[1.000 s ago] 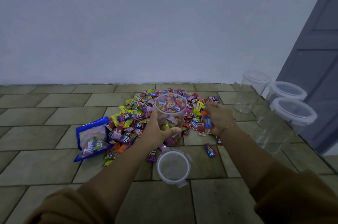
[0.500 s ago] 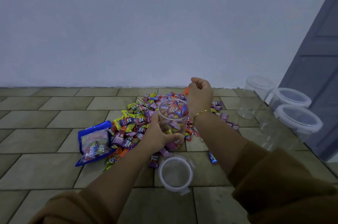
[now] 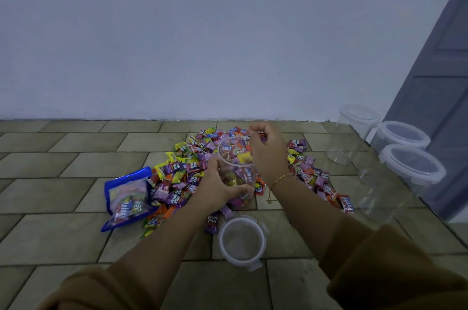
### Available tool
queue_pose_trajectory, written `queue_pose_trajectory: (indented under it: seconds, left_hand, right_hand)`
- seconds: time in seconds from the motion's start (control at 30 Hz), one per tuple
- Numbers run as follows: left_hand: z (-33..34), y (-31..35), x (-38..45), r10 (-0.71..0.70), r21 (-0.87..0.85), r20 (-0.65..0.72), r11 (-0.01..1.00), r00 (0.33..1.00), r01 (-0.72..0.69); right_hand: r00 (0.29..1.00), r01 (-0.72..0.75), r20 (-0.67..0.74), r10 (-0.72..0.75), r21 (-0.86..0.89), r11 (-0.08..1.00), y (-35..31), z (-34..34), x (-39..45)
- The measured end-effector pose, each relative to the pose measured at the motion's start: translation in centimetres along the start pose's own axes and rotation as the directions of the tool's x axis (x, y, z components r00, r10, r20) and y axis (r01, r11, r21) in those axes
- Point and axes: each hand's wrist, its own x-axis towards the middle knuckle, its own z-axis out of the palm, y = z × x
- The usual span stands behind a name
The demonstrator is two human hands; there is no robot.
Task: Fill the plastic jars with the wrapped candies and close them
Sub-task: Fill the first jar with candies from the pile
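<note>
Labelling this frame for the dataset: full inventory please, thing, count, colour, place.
open jar: 1, clear, part-filled, mid-pile
wrapped candies: many, mixed colours, heaped on the floor
candy bag: 1, blue, left of the pile
loose lid: 1, clear, floor, near side of the pile
lidded jars: 3, clear, right, by the door
floor: tan tiles
left hand: grips the open jar
right hand: fingers curled on candies at the jar's mouth

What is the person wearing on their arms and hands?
Both arms have loose brown sleeves pushed up toward the elbows, so the forearms are bare. The right hand has a thin gold chain bracelet at the wrist, with a little charm dangling from it. The left hand wears nothing: no gloves, and no rings that can be seen.
</note>
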Motion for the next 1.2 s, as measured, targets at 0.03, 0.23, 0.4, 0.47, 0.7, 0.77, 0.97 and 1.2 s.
queue_pose_trajectory:
  seconds: [0.03, 0.23, 0.4, 0.47, 0.7, 0.77, 0.97, 1.2]
  left_hand:
    - [0.0, 0.1, -0.1, 0.003, 0.005, 0.000, 1.000, 1.000, -0.003]
    - [0.0, 0.3, -0.3, 0.016, 0.020, -0.005, 1.000, 1.000, -0.016]
    - [0.2, 0.2, -0.3, 0.040, 0.020, -0.019, 0.999, 0.999, -0.039]
    - [0.1, 0.2, -0.3, 0.033, 0.028, -0.016, 0.999, 0.999, -0.032]
    - [0.5, 0.8, -0.8, 0.043, 0.066, -0.042, 0.997, 0.998, -0.040]
    - [0.5, 0.8, -0.9, 0.043, 0.070, -0.044, 0.997, 0.998, -0.040]
    - [0.5, 0.2, -0.6, 0.033, 0.076, -0.062, 0.997, 0.998, -0.028]
    - [0.4, -0.1, -0.2, 0.036, 0.087, -0.054, 0.996, 0.998, -0.031]
  right_hand:
    - [1.000, 0.020, 0.004, -0.020, -0.017, 1.000, 0.1, 0.0, -0.1]
    - [0.976, 0.193, 0.137, -0.170, -0.173, 0.966, -0.2, -0.4, -0.4]
    - [0.940, 0.289, 0.262, -0.218, -0.275, 0.917, 0.1, -0.5, -0.9]
    - [0.926, 0.332, 0.274, -0.258, -0.269, 0.904, 0.2, -0.6, -1.2]
    - [0.981, 0.181, -0.031, -0.191, -0.207, 0.962, 4.1, -2.6, -3.8]
    - [0.990, 0.106, -0.050, -0.133, -0.370, 0.923, 6.9, -3.8, -4.7]
    - [0.982, -0.057, 0.044, 0.181, -0.855, 0.516, 11.7, -7.1, -6.8]
    - [0.962, 0.009, 0.129, 0.239, -0.895, 0.447, 12.2, -7.5, -5.5]
